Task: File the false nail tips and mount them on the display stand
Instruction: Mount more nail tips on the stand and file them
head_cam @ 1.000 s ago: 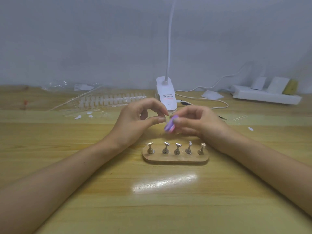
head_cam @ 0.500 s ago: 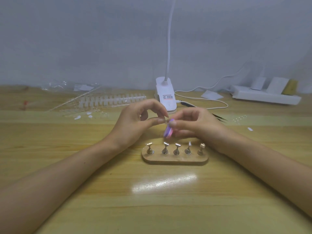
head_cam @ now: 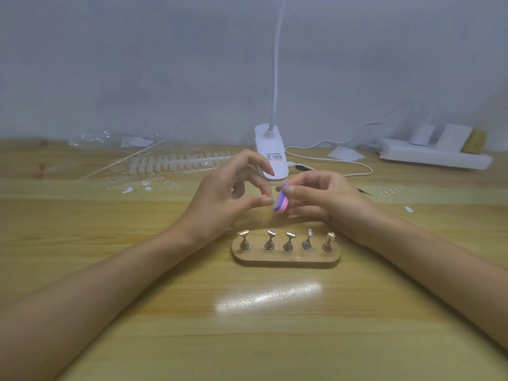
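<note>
Wooden surface (head_cam: 275,339): our right hand (head_cam: 327,199) grips the file (head_cam: 281,203). Left hand (head_cam: 225,202) pinches, at nine o'clock of it, what we judge a light, slippery tip, unseen; hold its edges.

Small printed label on white lamp clip (head_cam: 271,152), text too blurred to read.

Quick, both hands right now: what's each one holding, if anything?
Left hand: thumb and forefinger pinched shut; whatever is between them is too small to tell.
Right hand: closed on the small pink-and-purple nail file block.
</note>
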